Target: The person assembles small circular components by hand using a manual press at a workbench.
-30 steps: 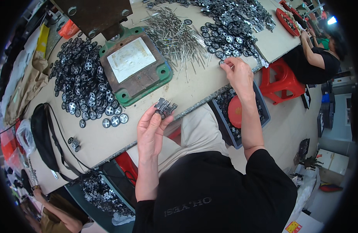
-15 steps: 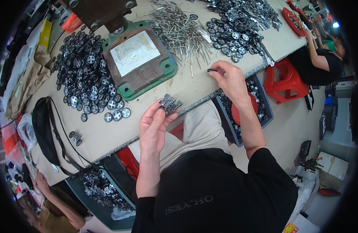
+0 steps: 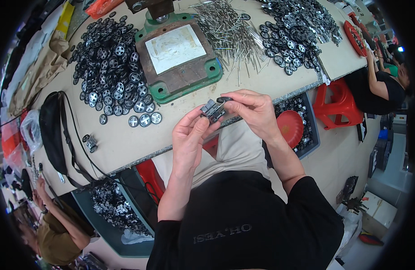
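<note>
- 1 long beige table (image 3: 126,141) crosses the room at a slant, its near edge (image 3: 146,157) speckled grey like stone.
- At its right end, another beige tabletop (image 3: 338,60) adjoins it, with a visible seam between the 2.
- Beside that join stands 1 red plastic stool (image 3: 333,106) with cut-out openings.
- A red seat (image 3: 149,174) shows partly under the table's near edge, lower left.
- The floor (image 3: 326,173) is pale and smooth.
- Far right, 1 white box-shaped unit (image 3: 382,209) stands near a pale grey surface (image 3: 391,173); whether that is wall or furniture cannot be told.
- 1 small bright light (image 3: 400,49) glows upper right.
</note>
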{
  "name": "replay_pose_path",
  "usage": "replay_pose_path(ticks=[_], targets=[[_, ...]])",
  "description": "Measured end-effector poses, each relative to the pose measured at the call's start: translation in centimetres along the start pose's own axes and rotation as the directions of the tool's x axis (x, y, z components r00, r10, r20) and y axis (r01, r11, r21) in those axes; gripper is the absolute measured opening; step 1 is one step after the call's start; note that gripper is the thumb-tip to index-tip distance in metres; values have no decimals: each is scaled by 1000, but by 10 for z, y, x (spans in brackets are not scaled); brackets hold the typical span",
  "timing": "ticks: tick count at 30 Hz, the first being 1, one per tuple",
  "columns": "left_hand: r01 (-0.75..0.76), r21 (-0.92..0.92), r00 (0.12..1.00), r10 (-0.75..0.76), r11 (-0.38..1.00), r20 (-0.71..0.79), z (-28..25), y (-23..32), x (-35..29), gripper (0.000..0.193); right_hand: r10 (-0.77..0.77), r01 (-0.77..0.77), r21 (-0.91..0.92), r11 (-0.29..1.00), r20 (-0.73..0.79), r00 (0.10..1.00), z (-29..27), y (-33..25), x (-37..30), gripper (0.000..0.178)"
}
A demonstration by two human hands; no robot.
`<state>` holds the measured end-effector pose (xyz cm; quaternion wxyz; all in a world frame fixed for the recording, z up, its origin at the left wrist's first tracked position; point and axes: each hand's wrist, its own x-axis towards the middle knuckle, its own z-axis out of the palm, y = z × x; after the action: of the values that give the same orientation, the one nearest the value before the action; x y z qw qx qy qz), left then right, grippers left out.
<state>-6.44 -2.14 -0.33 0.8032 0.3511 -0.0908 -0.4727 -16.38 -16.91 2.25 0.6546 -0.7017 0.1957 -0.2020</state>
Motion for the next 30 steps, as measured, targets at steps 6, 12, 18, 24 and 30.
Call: replay_pose_path(ticks=[6, 12, 18, 24, 30], targets=[[-35, 34, 997, 37, 999, -63, 2, -1, -2, 30, -5, 10, 71, 997, -70, 998, 12, -4, -6, 21], [-52, 81, 994, 60, 995, -95, 5, 0, -2, 31, -91, 82, -76, 994, -121, 988, 13, -1, -6, 21], [-181, 280, 974, 212, 943, -81, 3, -4, -3, 30, -400, 301, -474, 827, -119, 909, 18, -3, -8, 23], [-45, 173, 996, 56, 984, -63, -6, 8, -3, 33, -244, 254, -297, 920, 70, 967, -6, -4, -7, 27], [18, 197, 1000, -19, 980, 3, -8, 9, -4, 33, -249, 318, -290, 902, 251, 935, -15, -11, 8, 35]])
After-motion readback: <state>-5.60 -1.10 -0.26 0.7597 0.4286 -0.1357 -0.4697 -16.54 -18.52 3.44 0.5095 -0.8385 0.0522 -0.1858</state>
